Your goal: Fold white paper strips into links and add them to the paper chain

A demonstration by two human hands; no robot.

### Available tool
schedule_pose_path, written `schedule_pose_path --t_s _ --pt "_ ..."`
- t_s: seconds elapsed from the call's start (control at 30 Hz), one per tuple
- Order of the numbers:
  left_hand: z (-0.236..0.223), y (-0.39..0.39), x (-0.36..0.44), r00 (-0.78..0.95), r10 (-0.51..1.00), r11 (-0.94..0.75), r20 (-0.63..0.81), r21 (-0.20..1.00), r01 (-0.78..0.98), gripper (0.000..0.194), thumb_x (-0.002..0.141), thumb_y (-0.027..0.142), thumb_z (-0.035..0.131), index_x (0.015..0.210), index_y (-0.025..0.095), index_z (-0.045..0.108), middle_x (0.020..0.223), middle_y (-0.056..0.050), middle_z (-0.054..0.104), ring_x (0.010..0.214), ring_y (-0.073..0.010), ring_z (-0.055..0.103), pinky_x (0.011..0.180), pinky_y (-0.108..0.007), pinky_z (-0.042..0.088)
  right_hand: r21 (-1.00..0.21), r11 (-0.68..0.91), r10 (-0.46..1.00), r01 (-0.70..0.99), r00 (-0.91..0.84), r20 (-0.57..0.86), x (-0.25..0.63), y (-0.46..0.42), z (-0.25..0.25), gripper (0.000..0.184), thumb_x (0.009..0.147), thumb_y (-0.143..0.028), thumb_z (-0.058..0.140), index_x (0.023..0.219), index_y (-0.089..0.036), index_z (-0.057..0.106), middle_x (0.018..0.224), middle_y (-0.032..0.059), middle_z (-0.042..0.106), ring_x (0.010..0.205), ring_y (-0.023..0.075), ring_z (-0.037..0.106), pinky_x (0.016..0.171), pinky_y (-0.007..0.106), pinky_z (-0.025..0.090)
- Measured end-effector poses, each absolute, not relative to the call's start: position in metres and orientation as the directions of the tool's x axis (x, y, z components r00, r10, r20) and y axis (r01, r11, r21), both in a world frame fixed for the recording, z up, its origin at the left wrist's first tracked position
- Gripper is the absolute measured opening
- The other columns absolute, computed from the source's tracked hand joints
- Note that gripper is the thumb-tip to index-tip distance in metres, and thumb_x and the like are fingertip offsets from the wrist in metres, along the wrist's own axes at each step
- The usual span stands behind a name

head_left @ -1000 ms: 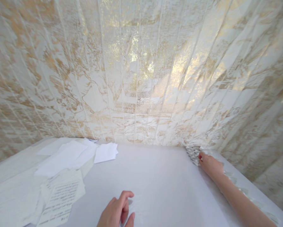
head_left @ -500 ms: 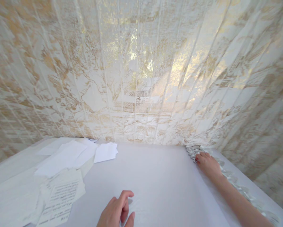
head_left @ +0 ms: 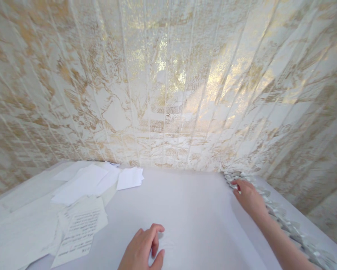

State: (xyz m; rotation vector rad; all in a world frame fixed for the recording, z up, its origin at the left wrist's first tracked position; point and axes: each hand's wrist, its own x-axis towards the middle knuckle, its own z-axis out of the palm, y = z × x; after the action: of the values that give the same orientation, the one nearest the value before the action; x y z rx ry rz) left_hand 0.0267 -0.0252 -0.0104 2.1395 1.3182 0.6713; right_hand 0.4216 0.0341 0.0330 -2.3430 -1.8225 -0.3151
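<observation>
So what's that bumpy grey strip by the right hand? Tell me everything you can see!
The bumpy grey strip looks silvery grey and whitish, made of many small crinkled, overlapping pieces, maybe folded paper or foil. It lies along the right side of the white table, from near the patterned backdrop toward the person. The right hand is at its far end; whether the fingertips touch is unclear. The forearm hides part.

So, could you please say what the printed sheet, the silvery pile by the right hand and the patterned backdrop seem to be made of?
The printed sheet: matte paper, by its thin edges and lack of glare. The silvery pile: perhaps foil or shiny plastic, by its grey glints; blur leaves this open. The patterned backdrop: possibly satiny fabric or wallpaper, by its gold gleam and vertical lines.
</observation>
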Motion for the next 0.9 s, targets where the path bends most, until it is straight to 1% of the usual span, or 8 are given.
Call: schedule_pose_path --t_s 0.13,0.2,0.27,0.37,0.47,0.57,0.8,0.9 --pt "0.016 -0.021 0.013 0.473 0.879 -0.372 0.052 0.697 0.613 0.038 0.070 0.009 0.052 0.103 0.024 0.061 0.093 0.000 0.067 0.082 -0.0172 0.061 0.079 -0.026 0.048 -0.105 0.060 0.965 0.993 -0.030 0.262 0.342 0.000 0.014 0.022 0.090 -0.015 0.049 0.105 -0.023 0.063 0.098 0.0052 0.065 0.098 0.0236 0.062 0.091 0.035 0.048" --pt "0.028 -0.016 -0.010 0.478 0.876 -0.393 0.069 0.677 0.622 0.040 0.072 0.011 0.053 0.107 0.025 0.062 0.112 -0.003 0.066 0.105 -0.0215 0.059 0.095 -0.034 0.045 -0.317 0.270 0.936 0.909 -0.170 0.309 0.304 -0.020 0.003 0.024 0.090 -0.014 0.045 0.104 -0.024 0.062 0.105 0.0069 0.065 0.100 0.0248 0.061 0.090 0.039 0.048" --pt "0.032 -0.010 -0.048 0.460 0.881 -0.425 0.114 0.619 0.661 0.045 0.075 0.014 0.055 0.117 0.027 0.063 0.130 -0.005 0.061 0.118 -0.0244 0.054 0.105 -0.040 0.039 -0.459 0.339 0.923 0.821 -0.196 0.330 0.279 -0.034 -0.006 0.024 0.088 -0.011 0.047 0.101 -0.024 0.062 0.104 0.0068 0.064 0.096 0.0250 0.060 0.085 0.038 0.050" --pt "0.019 -0.008 -0.120 0.396 0.906 -0.416 0.152 0.499 0.760 0.050 0.079 0.035 0.066 0.128 0.032 0.060 0.142 -0.006 0.056 0.129 -0.0308 0.048 0.110 -0.045 0.034 -0.546 0.345 0.926 0.763 -0.183 0.330 0.266 -0.041 -0.012 0.023 0.087 -0.011 0.047 0.098 -0.025 0.062 0.104 0.0069 0.064 0.096 0.0251 0.059 0.086 0.040 0.050" --pt "-0.005 -0.014 -0.180 0.308 0.908 -0.402 0.284 0.382 0.832 0.052 0.078 0.049 0.068 0.128 0.036 0.061 0.140 -0.002 0.059 0.128 -0.0325 0.052 0.106 -0.043 0.038 -0.568 0.316 0.936 0.760 -0.153 0.316 0.270 -0.035 -0.014 0.022 0.088 -0.015 0.047 0.098 -0.024 0.063 0.106 0.0079 0.064 0.100 0.0261 0.060 0.089 0.041 0.050" --pt "-0.020 -0.021 -0.204 0.307 0.880 -0.411 0.361 0.257 0.875 0.050 0.080 0.059 0.064 0.124 0.035 0.064 0.136 -0.002 0.063 0.123 -0.0293 0.058 0.100 -0.038 0.043 -0.560 0.315 0.934 0.766 -0.145 0.327 0.273 -0.031 -0.016 0.021 0.089 -0.017 0.046 0.098 -0.023 0.064 0.105 0.0088 0.064 0.100 0.0266 0.060 0.090 0.043 0.050" --pt "-0.024 -0.011 -0.198 0.408 0.772 -0.474 0.488 0.014 0.880 0.042 0.091 0.061 0.049 0.111 0.031 0.071 0.121 0.001 0.072 0.107 -0.0235 0.068 0.090 -0.033 0.050 -0.502 0.370 0.902 0.781 -0.174 0.395 0.275 -0.033 -0.024 0.020 0.091 -0.017 0.047 0.099 -0.025 0.063 0.103 0.0074 0.064 0.097 0.0254 0.063 0.086 0.041 0.054" --pt "-0.021 -0.004 -0.204 0.479 0.700 -0.520 0.529 -0.080 0.850 0.038 0.096 0.054 0.045 0.106 0.030 0.072 0.113 0.002 0.076 0.096 -0.0212 0.072 0.083 -0.031 0.053 -0.482 0.381 0.896 0.789 -0.188 0.402 0.277 -0.032 -0.026 0.019 0.093 -0.017 0.046 0.100 -0.025 0.062 0.104 0.0080 0.064 0.098 0.0255 0.063 0.086 0.042 0.055"
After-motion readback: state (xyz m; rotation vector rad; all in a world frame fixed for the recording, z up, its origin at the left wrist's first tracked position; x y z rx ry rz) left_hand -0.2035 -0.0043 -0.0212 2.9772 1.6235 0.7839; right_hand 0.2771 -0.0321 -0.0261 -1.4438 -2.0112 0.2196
